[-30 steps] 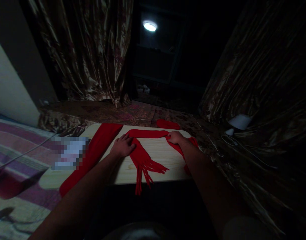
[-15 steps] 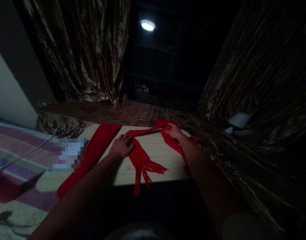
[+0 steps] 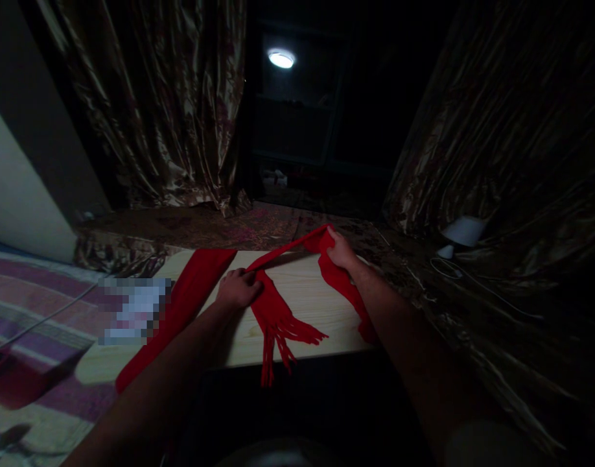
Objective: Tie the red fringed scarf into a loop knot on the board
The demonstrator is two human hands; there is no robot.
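Fingers of the left hand (image 3: 237, 289) lie spread at eleven o'clock, pressing a fringed red scarf (image 3: 272, 305) on a wooden table (image 3: 321, 311); the right hand (image 3: 341, 249), at one o'clock, pinches its raised stretch. The scarf looks light and soft, best held by a folded edge. Toward nine o'clock, a dark-red object (image 3: 21, 384) may be a container; contents unclear.

Both arms reach forward, forearms bare, converging. Left forearm (image 3: 175, 370) slants up and rightward; left hand (image 3: 239, 287) palm down, fingers loosely bent, slightly apart, back of hand showing. Right forearm (image 3: 395, 318) angles up and leftward; right hand (image 3: 341, 250) farther forward, closed in pinch, most fingers hidden.
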